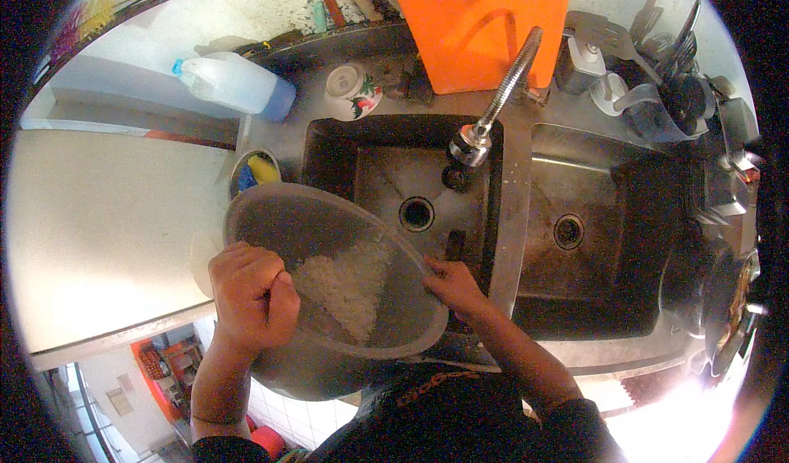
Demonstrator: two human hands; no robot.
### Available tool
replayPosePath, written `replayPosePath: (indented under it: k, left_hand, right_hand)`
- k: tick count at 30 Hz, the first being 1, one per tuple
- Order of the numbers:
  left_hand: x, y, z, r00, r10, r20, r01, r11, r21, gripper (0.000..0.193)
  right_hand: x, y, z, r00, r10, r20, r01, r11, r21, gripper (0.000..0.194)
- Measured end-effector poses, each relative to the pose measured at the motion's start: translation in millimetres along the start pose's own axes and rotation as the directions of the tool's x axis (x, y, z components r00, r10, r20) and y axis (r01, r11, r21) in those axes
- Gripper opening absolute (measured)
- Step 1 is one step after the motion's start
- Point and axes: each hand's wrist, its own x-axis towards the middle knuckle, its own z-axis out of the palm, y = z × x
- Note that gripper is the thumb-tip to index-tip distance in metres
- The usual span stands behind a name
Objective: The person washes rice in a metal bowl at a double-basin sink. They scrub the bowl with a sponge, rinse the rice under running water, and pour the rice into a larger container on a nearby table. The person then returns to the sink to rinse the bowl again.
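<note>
A large grey pot (407, 321) is tilted over the front left of the left sink basin. Whitish grains that look like rice (345, 284) are heaped along its inner wall and bottom. My left hand (256, 296) is closed in a fist at the pot's left rim; the grip itself is hidden by the fingers. On the right side, my right hand (455, 285) clasps the rim, with its fingers curled over the edge. Behind the pot, the steel left sink basin (382, 173) shows its drain, and a flexible faucet (493, 112) hangs above it.
The right sink basin (573, 278) adjoins. Behind stand a plastic jug (237, 84), an upturned floral bowl (352, 90), an orange board (474, 25) and a soap dispenser (582, 62). A sponge container (254, 173) sits left; utensils (678, 93) crowd the right. A pale worktop (117, 229) extends left.
</note>
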Motion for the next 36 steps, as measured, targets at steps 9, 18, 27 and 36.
replayPosePath:
  k: [9, 18, 27, 36]
  left_hand:
    - [-1.1, -1.8, 0.6, 1.000, -0.002, -0.001, 0.002, 1.000, -0.017, 0.021]
    - [-22.7, -2.3, -5.4, 0.999, 0.047, -0.014, -0.047, 0.999, -0.011, 0.024]
    - [-26.5, 9.5, -18.7, 0.941, 0.294, 0.168, -0.293, 0.956, -0.032, 0.053]
    - [-31.2, 4.6, -16.2, 0.895, 0.423, 0.145, -0.426, 0.904, -0.006, 0.070]
  right_hand:
    - [10.3, 15.1, 4.1, 0.998, -0.054, 0.017, 0.053, 0.995, 0.080, 0.057]
    - [-5.8, -10.8, -4.4, 0.998, -0.051, 0.034, 0.048, 0.995, 0.084, 0.058]
    - [-10.9, -9.7, -5.7, 0.983, -0.183, 0.013, 0.183, 0.982, -0.052, 0.058]
    - [1.6, -34.6, -6.4, 0.717, -0.697, 0.005, 0.570, 0.582, -0.581, 0.066]
